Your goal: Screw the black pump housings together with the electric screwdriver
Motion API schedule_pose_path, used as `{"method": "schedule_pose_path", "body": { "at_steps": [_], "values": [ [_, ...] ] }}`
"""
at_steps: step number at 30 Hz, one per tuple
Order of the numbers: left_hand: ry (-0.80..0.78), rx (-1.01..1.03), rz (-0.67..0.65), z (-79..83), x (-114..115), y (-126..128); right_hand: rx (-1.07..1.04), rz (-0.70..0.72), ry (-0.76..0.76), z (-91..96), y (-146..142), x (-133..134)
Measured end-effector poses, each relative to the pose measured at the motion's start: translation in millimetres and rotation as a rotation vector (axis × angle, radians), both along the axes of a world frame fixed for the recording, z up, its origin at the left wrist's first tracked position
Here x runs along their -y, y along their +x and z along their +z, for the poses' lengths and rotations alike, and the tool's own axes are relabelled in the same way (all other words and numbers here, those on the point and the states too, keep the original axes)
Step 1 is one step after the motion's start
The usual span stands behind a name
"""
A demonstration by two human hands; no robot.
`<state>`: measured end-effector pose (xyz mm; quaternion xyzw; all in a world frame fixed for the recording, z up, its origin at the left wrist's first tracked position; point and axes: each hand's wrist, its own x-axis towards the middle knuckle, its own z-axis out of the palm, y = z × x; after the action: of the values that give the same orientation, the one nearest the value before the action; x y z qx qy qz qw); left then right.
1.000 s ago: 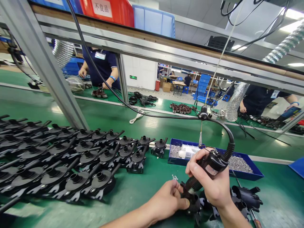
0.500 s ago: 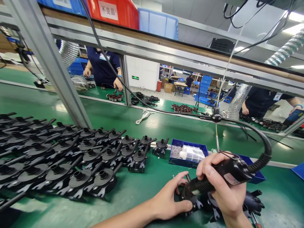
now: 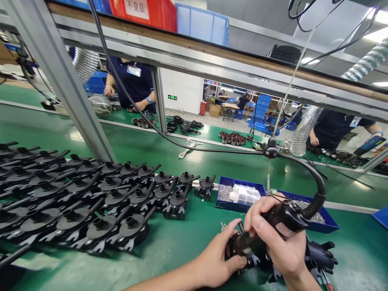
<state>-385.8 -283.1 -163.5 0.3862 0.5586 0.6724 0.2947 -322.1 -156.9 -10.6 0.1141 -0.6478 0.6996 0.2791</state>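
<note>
My right hand grips a black corded electric screwdriver, tilted so its front end points down and left. Under that end is a black plastic part with grey metal fork-shaped tabs. My left hand is closed around the part's left side, its thumb along the near edge and its fingers at the back. Where the screwdriver meets the part is hidden by the tool and my hands. Another black housing lies just right of my right wrist. Small silvery bits are scattered on the bench behind my left fingers.
Rows of similar black parts cover the left of the green bench. Blue boxes of small metal pieces, one left and one right, stand behind my hands. The screwdriver's cable arches overhead. Co-workers stand beyond the frame.
The screwdriver and my right hand have shifted slightly left and down, the cable with them. More of the right blue box shows. My left hand stays on the part.
</note>
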Motion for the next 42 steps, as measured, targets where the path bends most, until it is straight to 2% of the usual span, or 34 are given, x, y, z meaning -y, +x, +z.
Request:
{"method": "schedule_pose_path", "body": {
  "at_steps": [4, 8, 15, 25, 30, 34, 38, 42],
  "values": [
    [-0.009, -0.056, 0.018, 3.0, 0.5, -0.6, 0.086, 0.023, 0.006, 2.6, -2.3, -1.0],
    [-0.009, -0.064, 0.026, 14.7, 0.3, -0.4, 0.184, 0.105, -0.002, -1.9, -3.4, 5.0],
    [-0.003, -0.043, 0.028, 27.3, -0.3, 1.4, 0.061, 0.015, 0.13, -20.6, -4.2, 9.8],
    [-0.043, -0.059, 0.024, 24.8, 2.3, -1.6, 0.047, -0.039, 0.195, -16.9, -3.9, 14.9],
    [-0.039, -0.079, 0.015, 25.2, 2.4, -2.3, 0.074, 0.041, 0.098, -16.4, -3.3, 13.6],
    [-0.091, -0.106, 0.006, 19.9, 6.9, -9.3, -0.026, 0.097, 0.003, -4.4, 3.3, -3.0],
    [-0.26, -0.113, 0.053, 7.1, 13.8, -14.5, -0.097, -0.052, -0.051, 8.5, 9.5, -28.9],
    [-0.326, -0.116, 0.065, 1.2, 17.7, -12.1, -0.049, -0.169, 0.009, 5.1, 4.5, -39.3]
  ]
}}
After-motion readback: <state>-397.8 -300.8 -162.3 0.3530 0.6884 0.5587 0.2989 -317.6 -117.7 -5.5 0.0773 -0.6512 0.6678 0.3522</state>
